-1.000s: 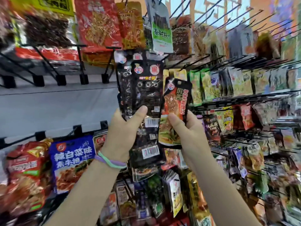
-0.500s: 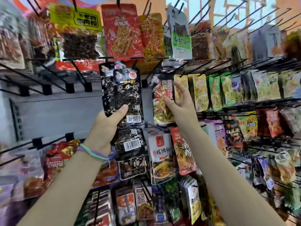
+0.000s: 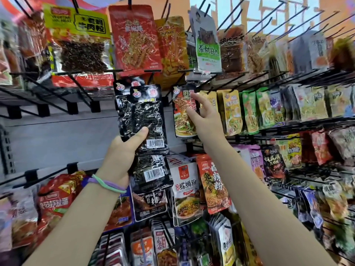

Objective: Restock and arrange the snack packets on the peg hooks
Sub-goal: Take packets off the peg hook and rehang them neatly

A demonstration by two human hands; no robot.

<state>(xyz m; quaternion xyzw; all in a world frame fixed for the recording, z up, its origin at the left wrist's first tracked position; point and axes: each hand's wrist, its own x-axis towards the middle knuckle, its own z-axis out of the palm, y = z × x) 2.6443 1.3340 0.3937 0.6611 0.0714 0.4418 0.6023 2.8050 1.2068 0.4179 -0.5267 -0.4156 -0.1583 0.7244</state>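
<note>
head view: the left hand is curled round a fanned stack of black packets, thumb pressed flat across the front of the lowest part of the top packet, just left of its barcode; the fingers are hidden behind the stack. more black packets of the same stack hang down below the hand, in front of the lower rows. a green and purple band sits on that wrist.

the right hand is fairly wide open, fingers straight and spread, the forefinger tip on the top right corner of the red noodle packet and the thumb lying against its right edge. the packet hangs upright at the left end of its row, just beside the yellow packets, which the back of the hand overlaps. whether its hole sits on a peg hook cannot be told.

bare peg hooks jut out to the left of the black stack, over an open stretch of grey back panel. to the right and below, the rows are packed tight with hanging packets, edges touching or overlapping. long hooks stick out at the top right.
</note>
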